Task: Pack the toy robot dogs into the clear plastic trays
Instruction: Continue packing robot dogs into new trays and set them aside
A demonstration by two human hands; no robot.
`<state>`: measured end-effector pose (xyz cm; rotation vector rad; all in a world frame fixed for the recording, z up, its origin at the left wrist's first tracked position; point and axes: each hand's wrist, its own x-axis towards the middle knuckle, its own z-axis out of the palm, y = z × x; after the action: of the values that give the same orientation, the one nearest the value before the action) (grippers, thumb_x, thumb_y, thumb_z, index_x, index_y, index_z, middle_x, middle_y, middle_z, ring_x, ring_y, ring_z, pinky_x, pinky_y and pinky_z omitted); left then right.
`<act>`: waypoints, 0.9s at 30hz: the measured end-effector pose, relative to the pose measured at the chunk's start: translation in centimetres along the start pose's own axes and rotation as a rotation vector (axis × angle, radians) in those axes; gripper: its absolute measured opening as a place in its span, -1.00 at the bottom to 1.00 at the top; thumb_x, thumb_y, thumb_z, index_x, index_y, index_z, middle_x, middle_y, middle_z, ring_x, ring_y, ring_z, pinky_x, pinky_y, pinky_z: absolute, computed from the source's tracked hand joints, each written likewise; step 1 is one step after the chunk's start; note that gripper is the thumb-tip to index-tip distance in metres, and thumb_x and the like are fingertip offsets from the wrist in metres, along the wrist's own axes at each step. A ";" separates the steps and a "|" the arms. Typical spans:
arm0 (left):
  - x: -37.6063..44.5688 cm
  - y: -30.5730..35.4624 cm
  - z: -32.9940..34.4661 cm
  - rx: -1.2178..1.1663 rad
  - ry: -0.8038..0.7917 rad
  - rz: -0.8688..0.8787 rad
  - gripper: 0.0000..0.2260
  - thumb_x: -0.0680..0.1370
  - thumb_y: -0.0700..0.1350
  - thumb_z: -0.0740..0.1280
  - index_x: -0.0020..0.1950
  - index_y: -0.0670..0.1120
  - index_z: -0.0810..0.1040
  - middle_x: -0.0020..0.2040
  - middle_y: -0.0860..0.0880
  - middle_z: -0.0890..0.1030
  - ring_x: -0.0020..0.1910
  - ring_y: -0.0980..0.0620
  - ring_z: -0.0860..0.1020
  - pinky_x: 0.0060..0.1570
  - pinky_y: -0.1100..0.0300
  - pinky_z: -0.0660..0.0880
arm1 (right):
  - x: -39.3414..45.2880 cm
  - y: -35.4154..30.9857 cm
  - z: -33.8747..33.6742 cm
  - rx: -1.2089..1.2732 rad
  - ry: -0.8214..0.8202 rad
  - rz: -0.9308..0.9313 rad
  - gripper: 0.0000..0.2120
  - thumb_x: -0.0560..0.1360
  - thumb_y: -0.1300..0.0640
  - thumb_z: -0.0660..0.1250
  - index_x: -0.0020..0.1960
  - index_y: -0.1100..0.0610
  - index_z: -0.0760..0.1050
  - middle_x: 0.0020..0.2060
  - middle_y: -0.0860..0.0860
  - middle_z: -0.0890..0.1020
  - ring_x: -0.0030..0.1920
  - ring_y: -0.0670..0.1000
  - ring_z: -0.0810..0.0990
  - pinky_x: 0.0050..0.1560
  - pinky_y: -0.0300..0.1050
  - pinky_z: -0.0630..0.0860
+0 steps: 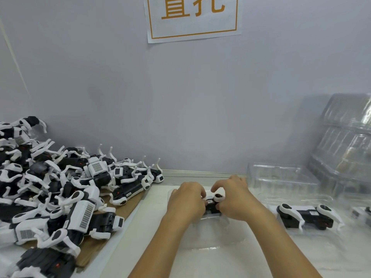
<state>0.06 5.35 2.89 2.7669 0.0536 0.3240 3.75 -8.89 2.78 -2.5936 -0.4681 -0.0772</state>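
Both hands clamp one toy robot dog (213,205) between them — the left hand (185,199) curls over its near-left end, the right hand (233,197) pinches its white leg joint from the right. The dog sits over a clear plastic tray (210,233) lying on the white surface (152,237). To the right a packed dog (307,216) lies in another tray; empty trays (345,137) stack behind. A heap of dogs (60,187) lies well to the left.
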 end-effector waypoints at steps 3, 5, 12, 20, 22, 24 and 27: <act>0.3 0.1 0.0 -0.006 -0.029 -0.015 -0.79 0.59 -0.07 0.36 0.22 0.03 0.59 0.21 0.00 0.58 0.16 -0.04 0.55 0.08 0.13 0.44 | 0.1 0.5 0.1 0.068 -0.014 -0.012 -0.63 0.50 0.22 0.32 0.25 -0.07 0.47 0.09 -0.04 0.25 0.31 0.04 0.18 0.05 -0.24 0.27; 0.3 0.2 0.0 -0.004 -0.032 -0.024 -0.82 0.58 -0.10 0.36 0.18 0.02 0.58 0.18 0.01 0.57 0.14 -0.04 0.55 0.02 0.16 0.43 | 0.2 0.6 0.2 0.077 -0.006 -0.017 -0.66 0.52 0.21 0.30 0.24 -0.07 0.47 0.10 -0.04 0.25 0.29 0.04 0.21 0.06 -0.23 0.28; 0.3 0.7 0.3 0.005 0.063 -0.109 -0.85 0.53 -0.16 0.37 0.06 0.04 0.58 0.11 0.04 0.57 0.07 -0.03 0.57 -0.07 0.17 0.43 | 0.1 0.6 0.4 0.101 0.017 -0.016 -0.70 0.52 0.22 0.30 0.20 -0.06 0.48 0.10 -0.05 0.28 0.26 0.03 0.24 0.07 -0.23 0.30; 0.4 -0.3 -0.3 -0.149 0.063 -0.122 -0.93 0.48 -0.05 0.49 -0.08 -0.01 0.66 -0.02 0.04 0.63 -0.03 0.02 0.60 -0.04 0.13 0.54 | 0.0 0.8 0.4 0.125 0.041 -0.007 -0.72 0.48 0.25 0.32 0.10 -0.07 0.51 0.12 -0.04 0.33 0.25 0.04 0.32 0.03 -0.23 0.33; 0.6 -1.3 -0.8 -0.273 0.035 -0.092 -0.94 0.48 -0.04 0.49 -0.16 0.01 0.68 -0.08 0.06 0.65 -0.08 0.07 0.60 -0.08 0.19 0.54 | 0.0 0.8 0.3 0.125 0.038 -0.007 -0.71 0.47 0.25 0.32 0.07 -0.09 0.50 0.10 -0.05 0.33 0.24 0.03 0.32 -0.04 -0.26 0.34; 0.8 -2.2 -1.3 -0.310 0.095 -0.088 -0.92 0.50 -0.01 0.45 -0.19 0.05 0.65 -0.06 0.09 0.63 -0.03 0.11 0.55 -0.12 0.24 0.45 | 0.0 0.7 0.3 0.136 0.031 -0.009 -0.71 0.48 0.26 0.32 0.05 -0.11 0.49 0.10 -0.06 0.33 0.23 0.03 0.32 -0.16 -0.30 0.33; 1.0 -4.4 -1.3 -0.190 0.124 -0.173 -0.83 0.54 0.11 0.36 0.06 0.08 0.59 0.16 0.08 0.52 0.28 0.03 0.42 0.17 0.12 0.39 | 0.0 0.8 0.3 0.157 0.023 -0.017 -0.72 0.48 0.26 0.31 0.05 -0.11 0.51 0.12 -0.05 0.33 0.24 0.03 0.32 -0.06 -0.26 0.34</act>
<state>0.72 9.97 2.78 2.5305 0.2772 0.4309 3.97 -9.38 2.14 -2.4333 -0.4682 -0.0733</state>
